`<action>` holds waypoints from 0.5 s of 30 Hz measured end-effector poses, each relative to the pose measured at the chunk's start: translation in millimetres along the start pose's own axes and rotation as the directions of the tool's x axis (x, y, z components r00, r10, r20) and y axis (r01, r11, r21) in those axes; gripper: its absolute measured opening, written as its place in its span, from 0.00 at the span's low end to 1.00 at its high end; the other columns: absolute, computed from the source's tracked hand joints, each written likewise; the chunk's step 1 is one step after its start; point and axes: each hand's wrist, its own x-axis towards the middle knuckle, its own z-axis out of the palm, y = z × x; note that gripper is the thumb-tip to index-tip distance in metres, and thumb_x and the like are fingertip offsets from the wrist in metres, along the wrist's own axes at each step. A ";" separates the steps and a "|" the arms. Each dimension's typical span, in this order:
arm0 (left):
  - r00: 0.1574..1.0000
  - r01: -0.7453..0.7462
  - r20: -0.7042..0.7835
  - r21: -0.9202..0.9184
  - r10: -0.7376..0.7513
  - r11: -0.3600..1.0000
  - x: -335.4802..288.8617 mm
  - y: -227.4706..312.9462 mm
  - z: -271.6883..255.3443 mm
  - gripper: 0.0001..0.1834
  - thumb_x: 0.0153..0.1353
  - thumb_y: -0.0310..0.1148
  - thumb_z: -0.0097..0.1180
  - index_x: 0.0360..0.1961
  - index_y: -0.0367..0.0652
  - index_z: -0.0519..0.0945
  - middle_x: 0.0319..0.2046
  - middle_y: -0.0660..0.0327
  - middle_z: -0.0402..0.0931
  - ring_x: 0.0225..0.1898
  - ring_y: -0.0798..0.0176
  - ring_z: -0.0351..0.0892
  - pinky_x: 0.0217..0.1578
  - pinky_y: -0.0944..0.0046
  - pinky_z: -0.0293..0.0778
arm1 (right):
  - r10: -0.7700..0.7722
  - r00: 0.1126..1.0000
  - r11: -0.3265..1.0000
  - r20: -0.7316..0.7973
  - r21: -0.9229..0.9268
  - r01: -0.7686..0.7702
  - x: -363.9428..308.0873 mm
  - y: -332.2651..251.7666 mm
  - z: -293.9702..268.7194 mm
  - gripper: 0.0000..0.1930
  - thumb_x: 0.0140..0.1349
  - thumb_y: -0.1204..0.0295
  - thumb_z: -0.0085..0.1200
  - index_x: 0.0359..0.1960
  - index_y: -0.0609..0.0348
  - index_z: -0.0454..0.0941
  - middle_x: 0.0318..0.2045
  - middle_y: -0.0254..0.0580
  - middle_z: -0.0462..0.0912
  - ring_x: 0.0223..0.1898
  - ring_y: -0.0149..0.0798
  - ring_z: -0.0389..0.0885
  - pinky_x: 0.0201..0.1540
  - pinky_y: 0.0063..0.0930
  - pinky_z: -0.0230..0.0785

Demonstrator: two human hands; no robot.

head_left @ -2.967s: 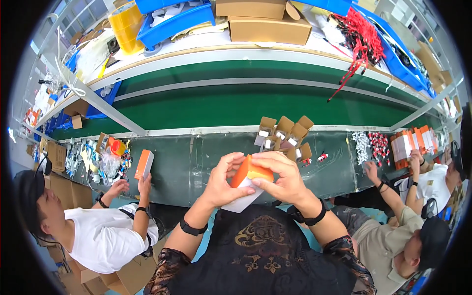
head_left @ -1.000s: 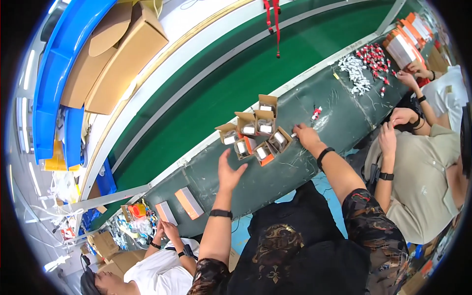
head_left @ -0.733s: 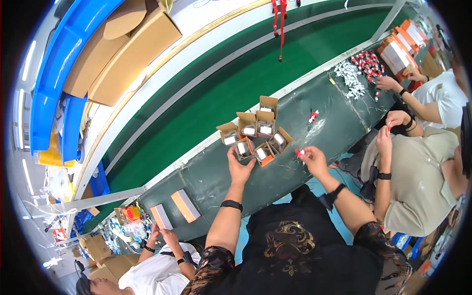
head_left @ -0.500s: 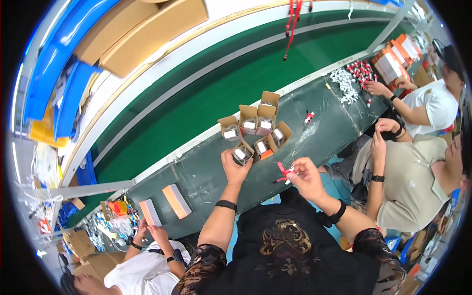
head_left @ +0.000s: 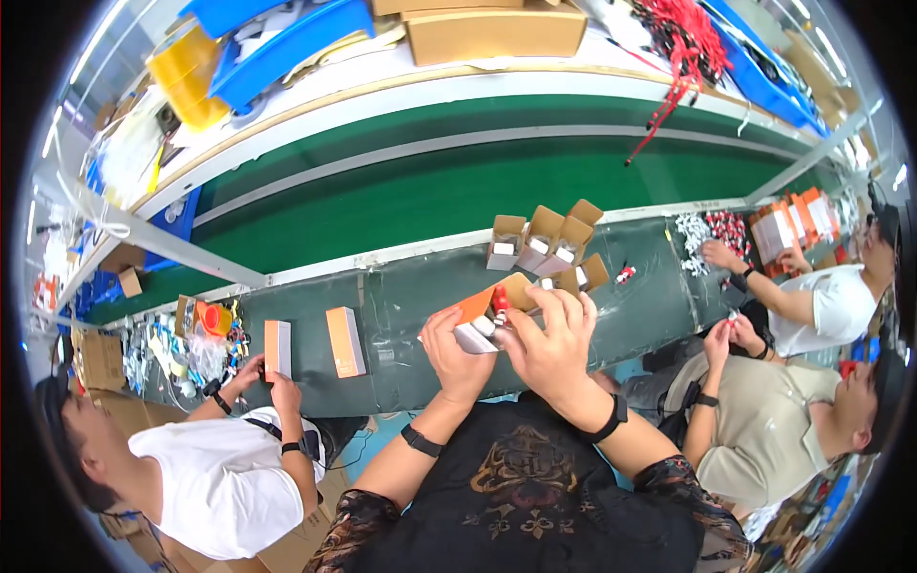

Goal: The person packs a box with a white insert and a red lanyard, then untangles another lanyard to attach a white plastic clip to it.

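My left hand is wrapped round a small orange-and-white carton, raised in front of my chest with its flap open and its mouth tilted. White contents show inside. My right hand is pinched at that mouth, on a small red-and-white piece that is partly in the carton; its lower end is hidden by the fingers. Just beyond my hands stand several open cartons with brown flaps up and white items in them. Another red-and-white piece lies on the bench to their right.
Two closed orange-and-white boxes, one of them alone, stand left on the dark bench; a co-worker's hands touch the other. At right, co-workers' hands work near white and red piles. A green conveyor runs behind.
My left hand has lifted the carton from the group and brought it toward me. My right hand has moved left with the red-and-white piece, to the carton's mouth. The whole view has turned.
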 end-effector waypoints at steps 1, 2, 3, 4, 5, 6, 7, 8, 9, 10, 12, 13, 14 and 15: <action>1.000 -0.018 -0.013 -0.007 0.018 1.000 -1.7 -5.3 -3.4 0.35 0.40 0.27 0.76 0.50 0.37 0.71 0.47 0.50 0.73 0.50 0.46 0.74 0.52 0.53 0.70 | 0.025 0.999 0.998 0.036 0.050 -0.027 1.2 -5.4 -7.4 0.17 0.48 0.65 0.69 0.40 0.51 0.82 0.47 0.35 0.81 0.50 0.44 0.72 0.54 0.50 0.60; 1.000 -0.014 -0.026 -0.005 0.014 1.000 -2.4 -7.7 -5.7 0.35 0.40 0.27 0.76 0.50 0.37 0.71 0.47 0.50 0.73 0.50 0.46 0.74 0.52 0.53 0.70 | 0.050 0.996 0.994 0.073 0.098 -0.057 1.7 -9.5 -13.6 0.18 0.48 0.64 0.69 0.41 0.51 0.82 0.46 0.34 0.80 0.50 0.44 0.73 0.54 0.51 0.60; 0.999 0.040 -0.031 -0.030 -0.040 0.999 -3.1 -7.8 -8.0 0.35 0.40 0.27 0.76 0.49 0.37 0.71 0.47 0.50 0.73 0.50 0.46 0.74 0.52 0.52 0.70 | 0.007 0.996 0.994 0.093 0.106 -0.017 0.2 -12.0 -18.8 0.19 0.50 0.62 0.68 0.44 0.54 0.82 0.45 0.35 0.80 0.48 0.44 0.74 0.54 0.49 0.62; 0.995 0.093 -0.034 -0.056 -0.095 0.994 -4.2 -8.0 -9.8 0.35 0.40 0.26 0.77 0.49 0.37 0.71 0.47 0.50 0.73 0.50 0.46 0.74 0.52 0.52 0.70 | 0.003 0.996 0.994 0.091 0.105 -0.013 -3.4 -15.7 -21.1 0.19 0.50 0.62 0.68 0.44 0.54 0.82 0.45 0.35 0.80 0.48 0.44 0.74 0.54 0.49 0.62; 0.994 0.097 -0.036 -0.060 -0.100 0.993 -7.4 -9.7 -10.4 0.34 0.40 0.29 0.77 0.49 0.38 0.71 0.47 0.49 0.74 0.50 0.45 0.74 0.53 0.50 0.70 | -0.020 0.990 0.988 0.142 0.157 -0.003 -7.5 -20.3 -22.7 0.21 0.51 0.61 0.68 0.45 0.55 0.81 0.45 0.36 0.80 0.47 0.43 0.74 0.55 0.46 0.63; 0.995 0.093 -0.039 -0.064 -0.095 0.994 -7.6 -8.9 -12.0 0.34 0.40 0.29 0.77 0.49 0.38 0.71 0.47 0.49 0.74 0.50 0.45 0.74 0.53 0.50 0.70 | -0.042 0.981 0.978 0.189 0.207 0.002 -9.0 -22.3 -23.1 0.23 0.51 0.60 0.68 0.47 0.57 0.80 0.45 0.37 0.81 0.45 0.42 0.75 0.55 0.43 0.64; 0.999 -0.003 -0.037 -0.064 0.001 0.998 -7.7 -7.7 -13.9 0.34 0.41 0.30 0.76 0.49 0.38 0.71 0.47 0.49 0.74 0.50 0.45 0.74 0.54 0.49 0.70 | -0.042 0.982 0.979 0.184 0.204 0.004 -8.6 -24.1 -22.3 0.23 0.51 0.60 0.68 0.47 0.57 0.80 0.45 0.37 0.81 0.45 0.42 0.75 0.55 0.43 0.64; 0.995 -0.100 -0.035 -0.065 0.098 0.993 -7.8 -6.1 -14.6 0.33 0.42 0.31 0.75 0.49 0.38 0.71 0.47 0.49 0.74 0.50 0.45 0.74 0.54 0.48 0.70 | 0.028 0.937 0.972 0.348 0.211 -0.108 -7.7 -26.5 -20.8 0.25 0.52 0.61 0.67 0.50 0.59 0.78 0.46 0.40 0.81 0.44 0.45 0.78 0.52 0.43 0.67; 0.988 -0.155 -0.028 -0.052 0.154 0.987 -9.2 -5.0 -15.0 0.31 0.45 0.33 0.73 0.49 0.38 0.71 0.47 0.50 0.74 0.49 0.44 0.74 0.55 0.46 0.70 | 0.092 0.858 0.955 0.505 0.201 -0.220 -7.5 -29.3 -19.5 0.27 0.53 0.61 0.67 0.52 0.61 0.75 0.46 0.44 0.82 0.43 0.48 0.80 0.49 0.44 0.70; 0.987 -0.160 -0.026 -0.053 0.159 0.986 -10.2 -4.5 -14.8 0.31 0.45 0.33 0.73 0.49 0.38 0.71 0.47 0.50 0.74 0.49 0.44 0.74 0.55 0.46 0.70 | 0.145 0.750 0.929 0.646 0.172 -0.328 -7.4 -29.7 -19.8 0.29 0.54 0.61 0.66 0.55 0.63 0.73 0.46 0.48 0.82 0.42 0.51 0.83 0.46 0.44 0.74; 0.975 -0.200 -0.092 0.007 0.200 0.980 -13.0 -4.9 -14.7 0.33 0.44 0.32 0.73 0.50 0.38 0.70 0.46 0.50 0.74 0.48 0.44 0.74 0.55 0.46 0.71 | 0.111 0.722 0.921 0.683 0.202 -0.333 -0.5 -19.4 -21.3 0.28 0.56 0.61 0.65 0.55 0.63 0.72 0.46 0.53 0.82 0.40 0.56 0.85 0.41 0.45 0.76; 0.974 -0.208 -0.087 0.006 0.208 0.978 -14.3 -6.9 -15.8 0.33 0.44 0.32 0.73 0.50 0.38 0.70 0.46 0.50 0.74 0.48 0.44 0.74 0.55 0.46 0.71 | 0.049 0.712 0.871 0.701 0.319 -0.374 0.6 -10.9 -17.8 0.28 0.56 0.61 0.65 0.56 0.62 0.72 0.46 0.54 0.82 0.39 0.55 0.85 0.39 0.43 0.77; 0.970 -0.227 -0.082 0.044 0.230 0.973 -15.9 -9.8 -17.7 0.35 0.42 0.32 0.74 0.52 0.38 0.70 0.45 0.50 0.74 0.47 0.44 0.74 0.54 0.46 0.72 | -0.017 0.704 0.804 0.710 0.429 -0.412 -0.4 -6.0 -17.4 0.29 0.56 0.62 0.65 0.57 0.60 0.72 0.46 0.54 0.82 0.37 0.54 0.85 0.38 0.42 0.77; 0.964 -0.244 -0.082 0.085 0.251 0.966 -13.1 -10.2 -18.9 0.38 0.40 0.32 0.75 0.53 0.37 0.69 0.45 0.50 0.74 0.47 0.45 0.74 0.52 0.47 0.72 | 0.019 0.756 0.766 0.654 0.476 -0.432 -0.6 -6.9 -22.8 0.30 0.56 0.64 0.66 0.60 0.58 0.71 0.47 0.52 0.83 0.31 0.48 0.85 0.34 0.38 0.78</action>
